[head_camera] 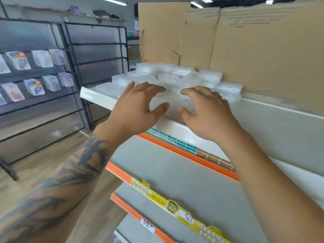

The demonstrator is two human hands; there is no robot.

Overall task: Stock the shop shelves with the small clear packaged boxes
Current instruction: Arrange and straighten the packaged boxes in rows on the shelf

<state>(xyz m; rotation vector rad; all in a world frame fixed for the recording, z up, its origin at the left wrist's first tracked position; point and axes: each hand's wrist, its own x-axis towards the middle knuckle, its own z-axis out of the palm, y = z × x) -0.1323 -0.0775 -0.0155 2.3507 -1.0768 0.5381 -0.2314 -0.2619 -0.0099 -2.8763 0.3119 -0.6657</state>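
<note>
Hands at top shelf [98, 98] front edge: left hand [135, 109] and right hand [208, 111] curl round one clear box [171, 104], probably gripping; blur hides contact. Risk: shoving it back topples loose box stacks [175, 76] against cardboard [245, 50].

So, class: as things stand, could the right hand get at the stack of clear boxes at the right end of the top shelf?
Probably yes. The right hand is beside that stack on the top shelf, with nothing between them; the cardboard stands behind it.
</note>
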